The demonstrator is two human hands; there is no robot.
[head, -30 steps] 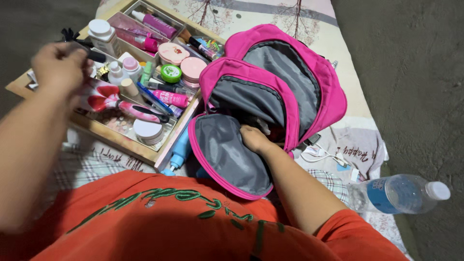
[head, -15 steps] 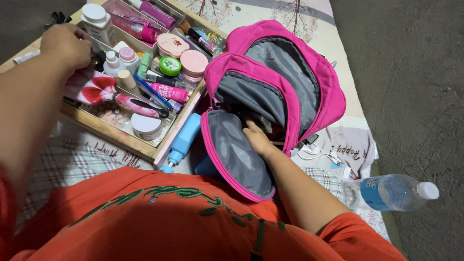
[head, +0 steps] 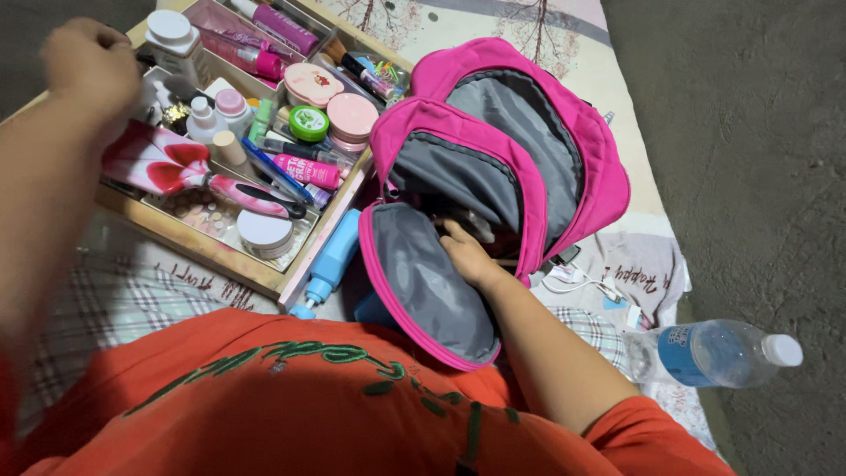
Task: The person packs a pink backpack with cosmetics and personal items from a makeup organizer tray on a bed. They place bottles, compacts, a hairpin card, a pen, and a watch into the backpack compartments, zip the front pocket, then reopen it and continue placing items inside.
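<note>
A pink backpack with grey lining lies open on a patterned cloth. My right hand reaches into its front pocket; the fingertips are hidden inside. My left hand hovers as a closed, blurred fist over the far left corner of a wooden tray. The tray is packed with cosmetics: a white bottle, a green-lidded jar, pink compacts, pink tubes, a round white jar and a red and pink bow. Nothing sticks out of the fist.
A light blue bottle lies between the tray and the backpack. A white cable and plug sit to the right of the bag. A plastic water bottle lies at the cloth's right edge, by bare grey floor.
My left hand held a dark stick a second ago, dipped to the tray, and has now lifted up and left as a fist. The right hand has stayed in the pocket.
</note>
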